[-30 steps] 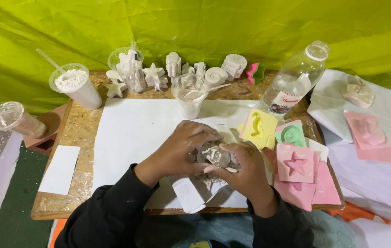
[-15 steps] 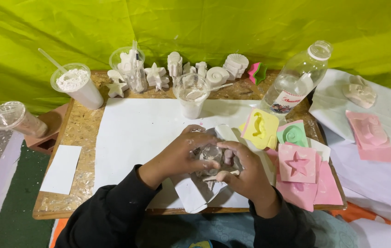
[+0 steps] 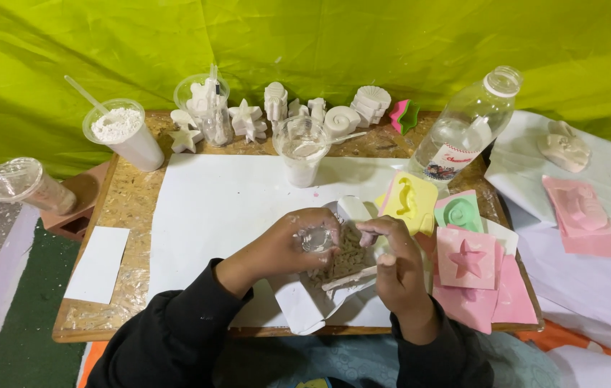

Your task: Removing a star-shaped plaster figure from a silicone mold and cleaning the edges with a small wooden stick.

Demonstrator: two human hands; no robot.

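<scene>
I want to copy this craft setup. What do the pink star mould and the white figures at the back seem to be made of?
Pink star mould: likely thin plastic, smooth with a slight sheen. White figures: probably plaster, chalky and matt.

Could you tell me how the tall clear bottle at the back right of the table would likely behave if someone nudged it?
The bottle stands tall on a narrow base, so it would probably tip rather than slide. It looks mostly empty, so likely light. Its neck appears uncapped, so anything inside might spill.
</scene>
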